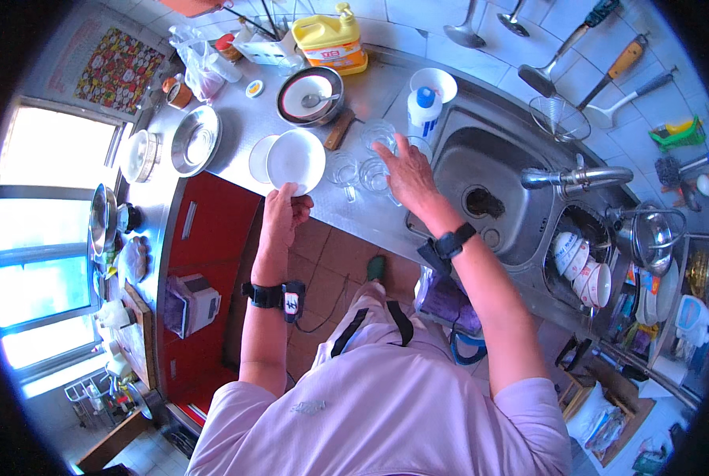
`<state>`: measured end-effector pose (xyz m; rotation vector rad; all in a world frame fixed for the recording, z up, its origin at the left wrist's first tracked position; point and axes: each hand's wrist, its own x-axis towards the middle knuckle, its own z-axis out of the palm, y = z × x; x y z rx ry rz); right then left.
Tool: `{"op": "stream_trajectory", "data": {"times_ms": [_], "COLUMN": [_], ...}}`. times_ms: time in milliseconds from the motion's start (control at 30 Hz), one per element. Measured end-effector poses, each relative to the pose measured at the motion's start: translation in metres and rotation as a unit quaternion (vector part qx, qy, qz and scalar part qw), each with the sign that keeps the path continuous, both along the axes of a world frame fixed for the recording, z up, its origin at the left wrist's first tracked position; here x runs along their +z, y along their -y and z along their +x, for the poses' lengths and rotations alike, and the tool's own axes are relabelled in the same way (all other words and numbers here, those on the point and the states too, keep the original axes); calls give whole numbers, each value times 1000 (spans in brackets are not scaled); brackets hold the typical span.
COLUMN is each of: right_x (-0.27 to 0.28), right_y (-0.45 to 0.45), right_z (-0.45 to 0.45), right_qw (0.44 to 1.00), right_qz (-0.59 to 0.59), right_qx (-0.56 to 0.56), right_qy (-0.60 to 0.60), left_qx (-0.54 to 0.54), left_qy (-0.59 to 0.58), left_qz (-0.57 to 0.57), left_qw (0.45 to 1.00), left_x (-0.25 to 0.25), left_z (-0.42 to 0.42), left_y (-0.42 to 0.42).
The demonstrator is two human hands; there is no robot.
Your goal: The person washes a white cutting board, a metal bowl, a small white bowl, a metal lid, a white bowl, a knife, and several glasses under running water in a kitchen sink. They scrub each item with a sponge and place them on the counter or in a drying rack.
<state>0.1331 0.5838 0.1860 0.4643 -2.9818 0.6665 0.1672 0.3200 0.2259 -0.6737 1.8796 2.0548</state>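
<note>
My left hand (284,208) grips the near rim of a small white plate (296,162) over the edge of the metal counter. Another white dish (260,159) lies partly behind that plate. My right hand (409,172) is over a group of glass cups, its fingers spread above them; whether a fingertip touches a cup cannot be told. One glass mug (342,169) stands between the plate and the right hand. Behind the mugs lies a cleaver or knife with a wooden handle (339,130), beside stacked bowls with a spoon (312,100) in the top one.
A white bottle with a blue cap (424,107) stands by the steel sink (491,143). The faucet (574,177) reaches over the basin. Patterned bowls (592,282) sit in the smaller basin. A yellow detergent jug (330,41) and metal dishes (195,141) stand farther back and left.
</note>
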Motion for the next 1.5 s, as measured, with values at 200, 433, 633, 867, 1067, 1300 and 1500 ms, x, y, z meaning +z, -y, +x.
{"op": "stream_trajectory", "data": {"times_ms": [200,433,633,867,1067,1300,1500], "right_x": [-19,-12,-9,-38,-39,-30,-36], "right_y": [26,23,31,49,40,-5,-56], "right_z": [-27,-29,-45,-27,-9,40,79], "right_qw": [989,966,960,985,994,992,994], "right_qz": [98,184,156,88,42,-28,-90], "right_qx": [28,153,182,89,62,54,9], "right_qy": [105,94,144,117,81,107,57], "left_qx": [-12,-4,16,5,-1,-21,-62], "left_qy": [36,51,19,32,39,31,42], "left_qz": [-9,2,7,35,28,8,-6], "left_qw": [999,999,1000,999,999,999,997], "left_x": [-16,-63,-84,-91,-92,-87,-87], "left_z": [9,-9,-37,-46,-40,-25,-15], "left_y": [14,7,-3,-5,1,-12,-40]}}
